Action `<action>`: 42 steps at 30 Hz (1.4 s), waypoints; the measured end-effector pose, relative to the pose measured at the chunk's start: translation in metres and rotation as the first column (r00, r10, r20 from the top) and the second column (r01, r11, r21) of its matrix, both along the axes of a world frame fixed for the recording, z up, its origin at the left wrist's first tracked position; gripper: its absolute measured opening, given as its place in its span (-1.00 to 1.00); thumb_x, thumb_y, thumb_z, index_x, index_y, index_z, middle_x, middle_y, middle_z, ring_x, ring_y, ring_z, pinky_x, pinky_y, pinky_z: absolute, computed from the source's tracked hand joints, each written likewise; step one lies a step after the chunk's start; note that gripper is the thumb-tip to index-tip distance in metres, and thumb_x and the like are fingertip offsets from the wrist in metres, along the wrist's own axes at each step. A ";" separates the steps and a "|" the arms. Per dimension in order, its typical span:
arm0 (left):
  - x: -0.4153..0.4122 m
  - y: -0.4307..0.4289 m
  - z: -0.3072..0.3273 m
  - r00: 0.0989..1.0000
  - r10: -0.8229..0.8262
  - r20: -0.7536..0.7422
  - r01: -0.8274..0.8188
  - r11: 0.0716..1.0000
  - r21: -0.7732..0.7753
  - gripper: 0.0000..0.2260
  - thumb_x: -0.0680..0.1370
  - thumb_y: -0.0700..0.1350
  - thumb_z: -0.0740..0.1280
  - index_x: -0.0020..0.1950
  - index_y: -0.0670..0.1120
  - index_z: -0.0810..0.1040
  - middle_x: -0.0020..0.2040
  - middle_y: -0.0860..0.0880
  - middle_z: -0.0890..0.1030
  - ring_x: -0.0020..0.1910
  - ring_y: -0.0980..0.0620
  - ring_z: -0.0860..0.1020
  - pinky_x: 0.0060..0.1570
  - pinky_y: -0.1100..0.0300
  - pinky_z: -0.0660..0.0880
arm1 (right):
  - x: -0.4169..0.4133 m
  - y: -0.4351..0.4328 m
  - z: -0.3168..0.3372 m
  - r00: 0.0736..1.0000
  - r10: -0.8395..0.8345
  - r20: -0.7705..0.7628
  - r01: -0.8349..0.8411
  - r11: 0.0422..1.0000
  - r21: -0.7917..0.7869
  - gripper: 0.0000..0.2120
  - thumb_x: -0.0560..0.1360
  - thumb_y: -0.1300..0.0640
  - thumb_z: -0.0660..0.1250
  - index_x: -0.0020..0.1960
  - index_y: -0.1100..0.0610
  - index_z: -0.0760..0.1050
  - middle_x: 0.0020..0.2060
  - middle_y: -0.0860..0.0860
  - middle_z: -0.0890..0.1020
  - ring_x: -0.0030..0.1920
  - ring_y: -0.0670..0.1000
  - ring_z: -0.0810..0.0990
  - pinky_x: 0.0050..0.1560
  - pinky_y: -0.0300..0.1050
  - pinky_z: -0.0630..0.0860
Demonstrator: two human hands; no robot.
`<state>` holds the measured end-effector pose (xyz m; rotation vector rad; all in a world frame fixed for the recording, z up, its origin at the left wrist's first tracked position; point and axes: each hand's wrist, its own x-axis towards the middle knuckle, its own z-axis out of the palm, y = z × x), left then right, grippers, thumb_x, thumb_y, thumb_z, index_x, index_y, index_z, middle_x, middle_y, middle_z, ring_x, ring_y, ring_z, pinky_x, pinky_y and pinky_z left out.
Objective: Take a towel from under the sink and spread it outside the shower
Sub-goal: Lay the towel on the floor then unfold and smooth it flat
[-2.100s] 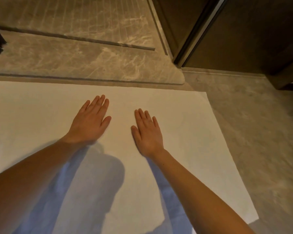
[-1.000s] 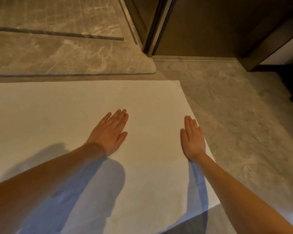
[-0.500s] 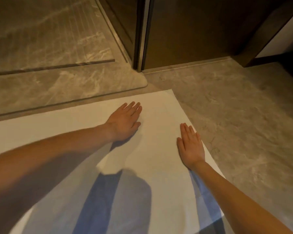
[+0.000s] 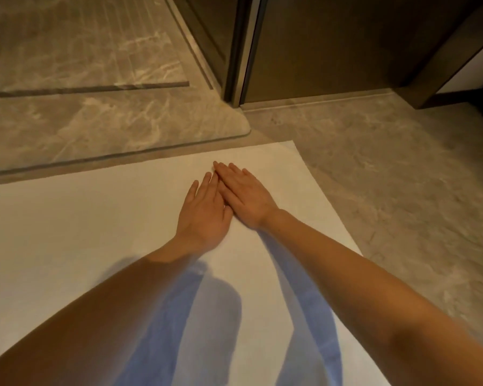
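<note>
- Head view: the towel (image 4: 101, 232) lies unfolded and flat on the floor (image 4: 402, 174), its far edge running just beside the raised marble shower threshold (image 4: 101, 126). That puts it where wet feet would land, which the task asks for.
- The left hand (image 4: 204, 211) is laid palm-down on the cloth, fingers straight and close together, gripping nothing. A flat palm suits pressing out creases rather than lifting.
- The right hand (image 4: 244, 195) is likewise flat and empty, palm on the towel. Its fingers angle across and touch the left hand's fingers, so the two meet in a shallow wedge.
- Both hands sit near the towel's far right corner (image 4: 289, 143), which lies just beyond the fingertips and a little to the right. The rest of the cloth spreads leftward and back toward the person.
- Beyond that corner stands the dark door frame (image 4: 237, 51); the towel lies apart from it.
- No folds or wrinkles show around the hands, so I judge the spreading nearly done, with only a last smoothing pass plausibly left.
</note>
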<state>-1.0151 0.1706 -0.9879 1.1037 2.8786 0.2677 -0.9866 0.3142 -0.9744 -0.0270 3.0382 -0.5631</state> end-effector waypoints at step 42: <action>0.136 -0.047 0.003 0.932 -0.361 0.021 0.360 0.932 0.041 -0.43 0.62 0.09 -0.06 0.56 -0.19 0.09 0.58 -0.14 0.10 0.56 -0.05 0.04 0.51 0.07 -0.14 | 0.253 0.007 0.001 0.886 -0.463 0.034 0.453 0.877 0.161 -0.46 0.65 -0.06 -0.18 0.60 0.04 -0.07 0.59 -0.04 0.02 0.58 -0.01 -0.09 0.55 -0.04 -0.16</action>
